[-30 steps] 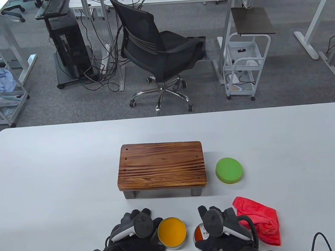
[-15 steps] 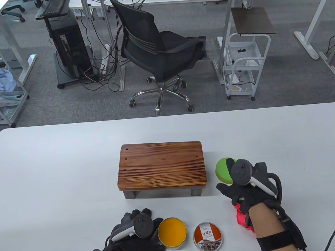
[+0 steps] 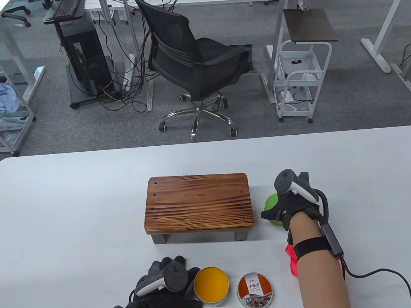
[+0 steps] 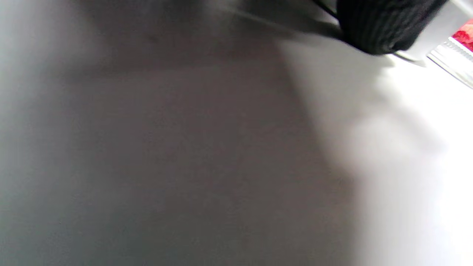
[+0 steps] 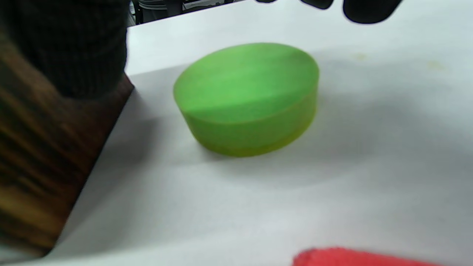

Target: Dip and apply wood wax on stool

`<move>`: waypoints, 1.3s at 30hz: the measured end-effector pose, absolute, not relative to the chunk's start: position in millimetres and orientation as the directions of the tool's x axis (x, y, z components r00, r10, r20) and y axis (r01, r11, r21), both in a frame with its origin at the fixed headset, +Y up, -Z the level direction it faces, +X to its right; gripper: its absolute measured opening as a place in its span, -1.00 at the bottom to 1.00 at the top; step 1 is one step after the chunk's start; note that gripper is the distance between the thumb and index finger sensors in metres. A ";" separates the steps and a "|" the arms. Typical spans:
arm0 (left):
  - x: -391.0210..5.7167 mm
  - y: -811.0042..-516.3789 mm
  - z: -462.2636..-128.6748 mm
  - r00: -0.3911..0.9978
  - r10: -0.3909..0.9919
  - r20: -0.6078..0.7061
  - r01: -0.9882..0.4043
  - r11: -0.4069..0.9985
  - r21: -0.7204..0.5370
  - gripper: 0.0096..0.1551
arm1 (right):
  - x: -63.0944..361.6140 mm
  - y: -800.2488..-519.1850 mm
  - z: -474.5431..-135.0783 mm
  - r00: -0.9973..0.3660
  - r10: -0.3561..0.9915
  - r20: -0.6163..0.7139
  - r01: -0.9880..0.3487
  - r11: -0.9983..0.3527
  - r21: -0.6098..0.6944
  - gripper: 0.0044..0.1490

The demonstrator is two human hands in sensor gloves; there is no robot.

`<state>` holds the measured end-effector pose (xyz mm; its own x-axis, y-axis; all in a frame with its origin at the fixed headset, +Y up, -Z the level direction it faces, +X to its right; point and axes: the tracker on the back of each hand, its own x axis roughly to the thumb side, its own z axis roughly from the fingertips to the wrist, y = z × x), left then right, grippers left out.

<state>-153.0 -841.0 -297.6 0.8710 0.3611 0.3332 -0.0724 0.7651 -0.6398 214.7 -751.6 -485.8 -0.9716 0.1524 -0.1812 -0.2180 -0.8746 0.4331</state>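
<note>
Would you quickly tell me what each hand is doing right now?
Left hand: open, steadying the tin.
Right hand: open above the sponge, not touching.

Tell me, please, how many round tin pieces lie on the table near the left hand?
2: the open wax tin, touching the left hand, and its printed lid lying just to the tin's right. None seems hidden.

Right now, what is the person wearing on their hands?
Both hands wear black knitted sensor gloves. The left hand carries a dark grey and white tracker strapped on its back, like a game controller. The right hand has the same kind. A black strap wraps the right forearm, and black cables trail from both wrists.
</note>
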 end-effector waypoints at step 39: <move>-154.5 -840.2 -297.6 0.866 0.372 0.334 -0.077 0.759 -0.647 -0.07 | 207.2 -743.6 -463.4 -0.998 0.020 -0.066 -0.042 -0.935 0.353 0.61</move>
